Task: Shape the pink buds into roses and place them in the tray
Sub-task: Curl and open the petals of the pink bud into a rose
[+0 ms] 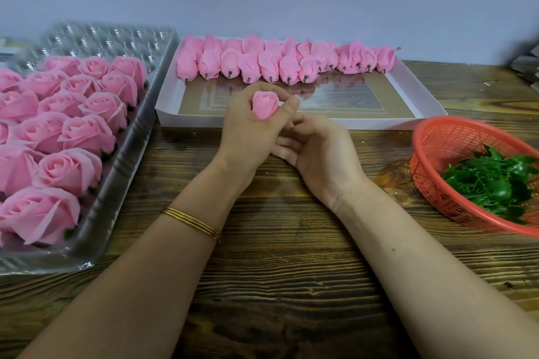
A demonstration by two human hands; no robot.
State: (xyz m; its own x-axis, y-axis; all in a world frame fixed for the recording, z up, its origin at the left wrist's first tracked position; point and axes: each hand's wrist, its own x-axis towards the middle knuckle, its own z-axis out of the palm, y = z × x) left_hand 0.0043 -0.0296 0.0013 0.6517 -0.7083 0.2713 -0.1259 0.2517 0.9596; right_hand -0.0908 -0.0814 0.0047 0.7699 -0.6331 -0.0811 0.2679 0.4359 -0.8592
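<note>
My left hand (248, 131) is closed around a pink bud (264, 104), which stands upright between thumb and fingers above the table. My right hand (318, 151) lies just beside and below it, fingers loosely curled and touching the left hand, nothing visibly in it. A clear plastic tray (122, 163) on the left holds several shaped pink roses (70, 167); its far cells are bare. A white box (408, 90) behind my hands holds a row of unshaped pink buds (271, 63) along its far side.
An orange plastic basket (437, 137) with green leaf pieces (493, 181) sits at the right, near the table's front right. The dark wooden table (291, 256) runs under my forearms. A grey wall closes the back. A gold bangle is on my left wrist.
</note>
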